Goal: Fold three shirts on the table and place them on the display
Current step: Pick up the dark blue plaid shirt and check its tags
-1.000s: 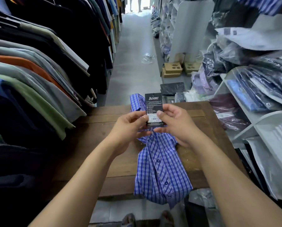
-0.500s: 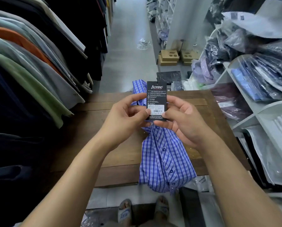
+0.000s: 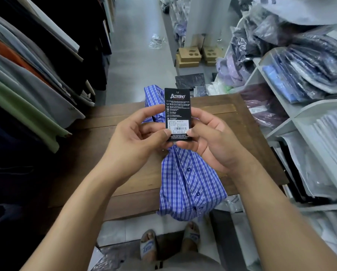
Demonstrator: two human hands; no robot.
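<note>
- We are holding up the black hang tag (image 3: 178,112) of a blue checked shirt (image 3: 187,184). The left grip (image 3: 136,141) and the right grip (image 3: 212,141) are each pinching the tag's lower edge between thumb and fingers. Both are clenched on the tag, not on the cloth.
- The tag is standing upright, printed side towards us, over the middle of the wooden bench (image 3: 240,124).
- The shirt is lying on the bench, bunched into a narrow strip and not yet folded. Its long axis is running from the far edge to the near edge, roughly along the bench's middle line and leaning slightly right as it nears us.
- One end is reaching the far edge. The other is spilling over the near edge and hanging towards the floor. The button placket is facing up. We cannot tell which end is the collar.
- We are judging this to be the preparing step: the tag is being read or straightened, and folding of this shirt is not yet begun. We are seeing no other loose shirt on the bench.
- The next move is calling for releasing the tag, pulling the hanging end back onto the bench and spreading the cloth flat before folding.
- The white shelving (image 3: 281,132), past the bench's right edge, is probably the display.
</note>
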